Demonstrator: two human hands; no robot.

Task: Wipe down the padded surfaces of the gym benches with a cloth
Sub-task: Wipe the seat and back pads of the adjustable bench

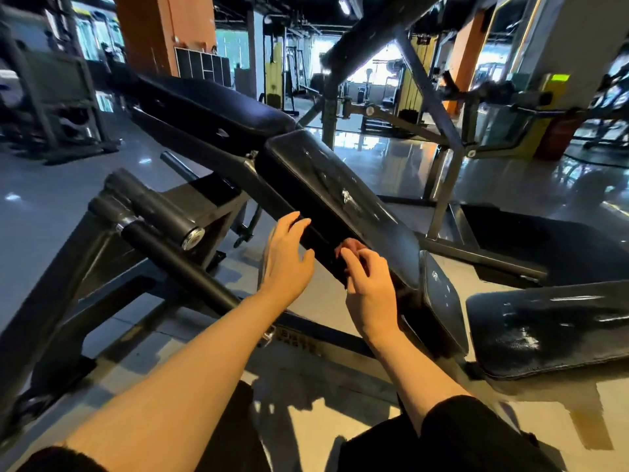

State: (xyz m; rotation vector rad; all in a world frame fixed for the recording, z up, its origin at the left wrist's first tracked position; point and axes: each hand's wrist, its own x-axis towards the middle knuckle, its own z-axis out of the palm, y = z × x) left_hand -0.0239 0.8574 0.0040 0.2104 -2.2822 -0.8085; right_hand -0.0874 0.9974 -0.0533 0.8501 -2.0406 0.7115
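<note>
Head view: the black padded bench (326,199) slants across the middle, glossy and scuffed, its far end blurred. A cloth is hard to make out. The left hand (286,264) touches the pad's near edge with relaxed, spread fingers. The right hand (369,291) curls its fingers at that edge; what it pinches I cannot tell.

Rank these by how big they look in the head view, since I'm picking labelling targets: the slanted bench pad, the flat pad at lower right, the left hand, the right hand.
1. Slanted bench pad
2. Flat pad, though it is cut off by the frame edge.
3. Left hand and right hand: these look alike, so they are not ranked.
</note>
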